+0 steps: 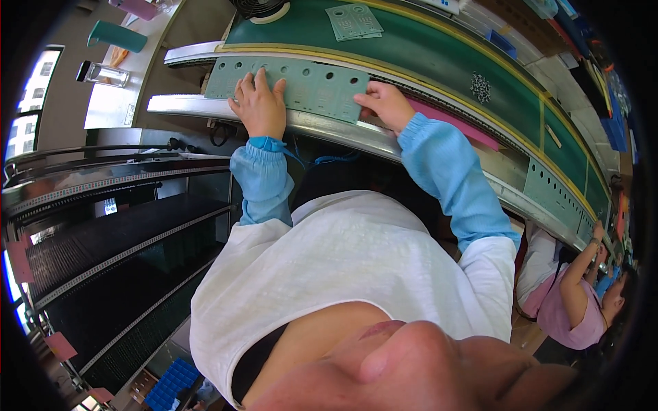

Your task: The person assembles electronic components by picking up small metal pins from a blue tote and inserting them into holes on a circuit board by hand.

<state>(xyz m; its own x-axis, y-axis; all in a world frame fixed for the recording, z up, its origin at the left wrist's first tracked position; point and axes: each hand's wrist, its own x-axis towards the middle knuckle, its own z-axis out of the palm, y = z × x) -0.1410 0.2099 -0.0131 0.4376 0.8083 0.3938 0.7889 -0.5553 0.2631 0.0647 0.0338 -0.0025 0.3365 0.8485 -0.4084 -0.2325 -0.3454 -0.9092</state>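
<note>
Head view: left hand [262, 108] spread wide on green board [312, 89]; right hand [391, 105] pinches its edge.

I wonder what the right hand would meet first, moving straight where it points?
The rectangular, perforated green panel; the right hand seems to touch its right end, though depth is unclear.

Grn panel [312, 89] pt. hidden by L hand [262, 108].
</note>
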